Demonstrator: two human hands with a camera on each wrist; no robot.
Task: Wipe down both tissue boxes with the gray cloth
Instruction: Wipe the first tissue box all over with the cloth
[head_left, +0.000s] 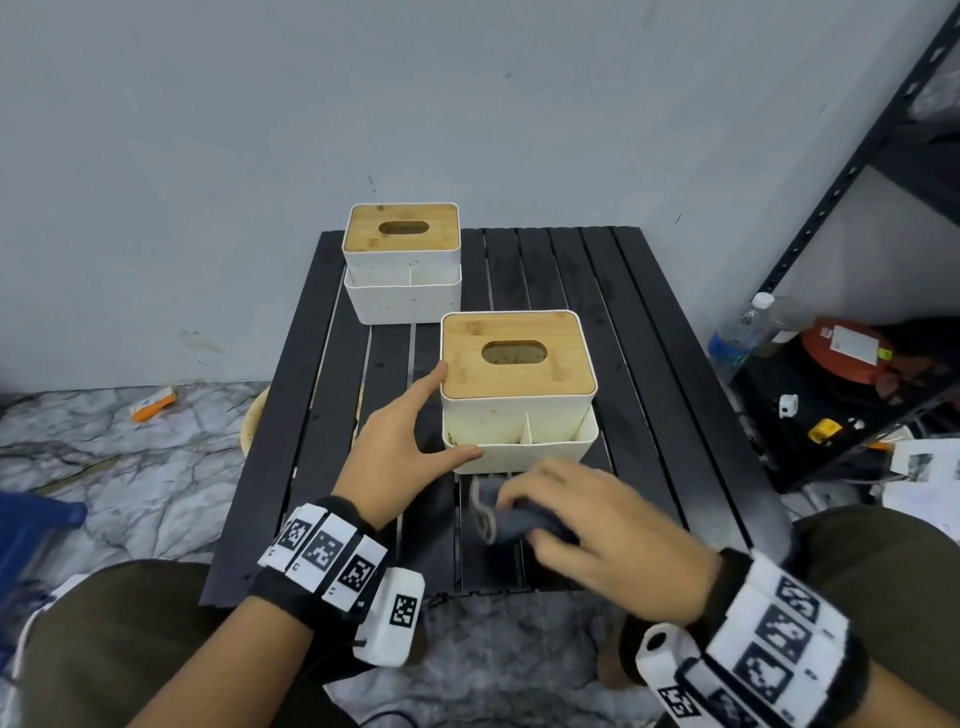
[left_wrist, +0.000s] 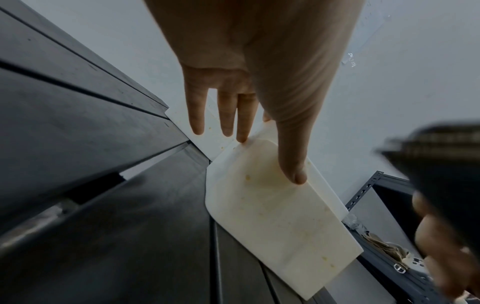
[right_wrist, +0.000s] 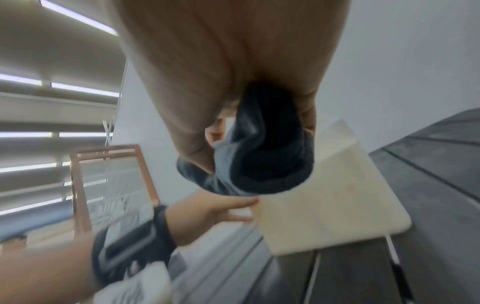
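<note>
Left hand (head_left: 400, 441): fingers straight, touching near tissue box (head_left: 519, 410) side.
Right hand (head_left: 602, 530): fingers curled round gray cloth (head_left: 524, 519), bunched.

- The left hand (head_left: 400, 441) is bare, no glove or ring.
- A black band (head_left: 322, 561) wraps the left wrist, set with white tiles bearing black square codes.
- A small white box (head_left: 392, 618) with one such code hangs beside that band.
- The right hand (head_left: 608, 525) is bare too.
- The right wrist band (head_left: 769, 639) matches: black, with white coded tiles.
- Dark olive trousers (head_left: 104, 639) cover both legs.
</note>
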